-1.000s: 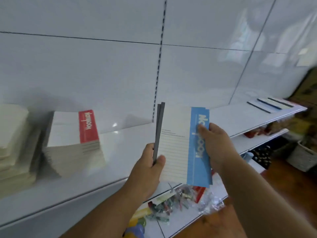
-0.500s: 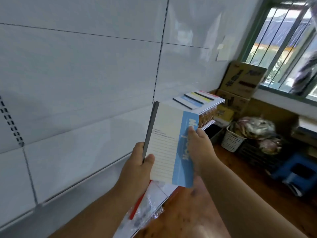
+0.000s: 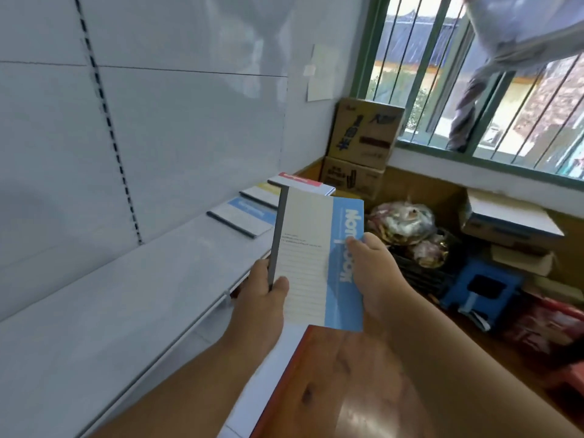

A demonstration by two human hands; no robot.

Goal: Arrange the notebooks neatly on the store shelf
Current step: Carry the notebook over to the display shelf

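Head view: blue-banded notebook (image 3: 311, 263) lettered "Notebook" between both hands.

Far behind the held spot, up and to the right, is a window (image 3: 474, 90) with a green frame and thin bars. Under it, two brown cardboard boxes (image 3: 363, 147) sit one on top of the other. A pale paper sheet (image 3: 320, 74) is stuck on the white wall (image 3: 189, 121) above them. To the right of the grip, shiny plastic bags (image 3: 401, 226) lie in a heap. Past them stands a small blue stool (image 3: 480, 289) on the brown wooden floor (image 3: 347, 390). An open box (image 3: 508, 222) sits behind the stool.
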